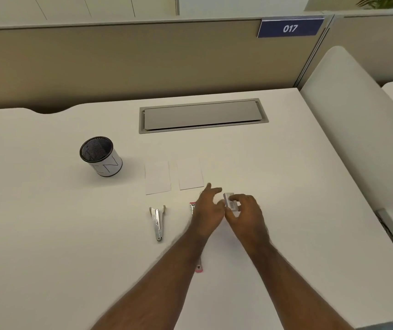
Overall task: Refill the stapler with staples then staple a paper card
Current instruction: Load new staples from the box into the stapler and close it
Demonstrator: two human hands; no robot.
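Note:
My right hand (246, 216) grips a small staple box (230, 203) just above the white desk (48, 222). Beside it my left hand (208, 209) hovers with fingers spread, almost touching the box. A pink stapler (192, 207) lies under my left hand and forearm, mostly hidden; its pink tail end shows lower down. A silver stapler (157, 222) lies opened to the left. Two white paper cards (157, 177) (190, 173) lie side by side beyond the hands.
A mesh pen cup (100, 156) stands at the left. A grey cable-tray lid (202, 116) is set into the desk at the back. A beige partition with a blue sign reading 017 (290, 28) rises behind, and a white divider (357, 129) borders the right.

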